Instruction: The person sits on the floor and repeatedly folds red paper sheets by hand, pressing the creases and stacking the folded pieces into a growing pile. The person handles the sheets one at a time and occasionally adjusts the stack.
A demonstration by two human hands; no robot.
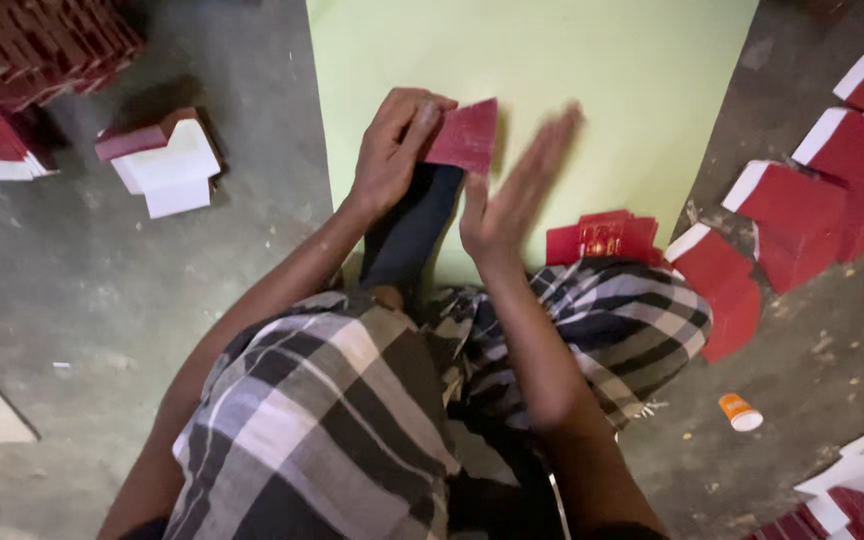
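Red card piece (465, 134) is sitting pinched in my left hand (392, 150), held over the pale green sheet (632, 90); fingers are closing on its left edge, card tilting up and to the right; right hand (507, 205) is hovering flat and open just right of and below it, blurred, holding nothing; left is nearer; red card stack (602, 238) is lying by my right knee.
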